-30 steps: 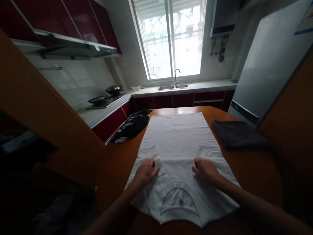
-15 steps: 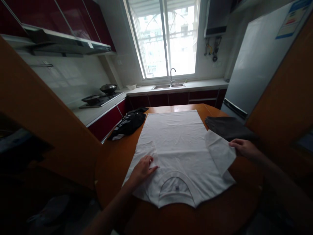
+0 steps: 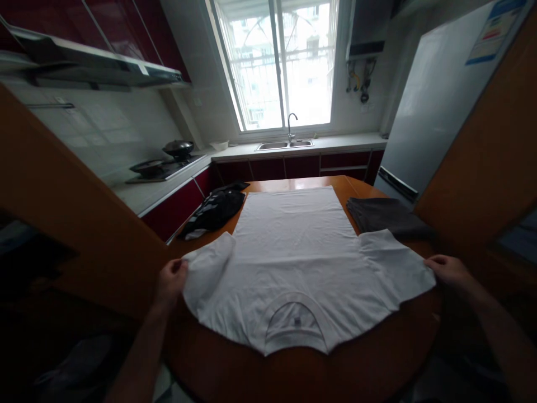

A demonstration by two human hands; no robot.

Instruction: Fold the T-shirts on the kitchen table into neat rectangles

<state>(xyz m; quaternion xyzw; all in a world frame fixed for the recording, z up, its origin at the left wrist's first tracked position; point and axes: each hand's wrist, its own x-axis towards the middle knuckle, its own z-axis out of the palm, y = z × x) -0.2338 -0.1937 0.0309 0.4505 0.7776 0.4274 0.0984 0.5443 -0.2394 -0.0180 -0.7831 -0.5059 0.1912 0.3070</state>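
A white T-shirt point(image 3: 293, 240) lies spread on the round wooden table point(image 3: 302, 375), its neckline towards me and its hem at the far side. My left hand point(image 3: 172, 277) is closed on the edge of the sleeve at the left, which is lifted a little off the table and bulges. At the right, my right hand point(image 3: 451, 271) pinches the end of the other sleeve, drawn out flat past the table's edge area. Both sleeves stretch outward from the shirt's body.
Beside the shirt at the left lies a black garment point(image 3: 218, 210) with grey patches. A folded dark grey cloth point(image 3: 386, 217) rests at the right. Beyond the table are a counter with a sink point(image 3: 285, 145), a stove with pans point(image 3: 149, 168) and a fridge point(image 3: 432, 106).
My left hand has moved left from the shirt's shoulder and now holds the left sleeve, which has come outward. My right hand has pulled the right sleeve further right, unfolding it.
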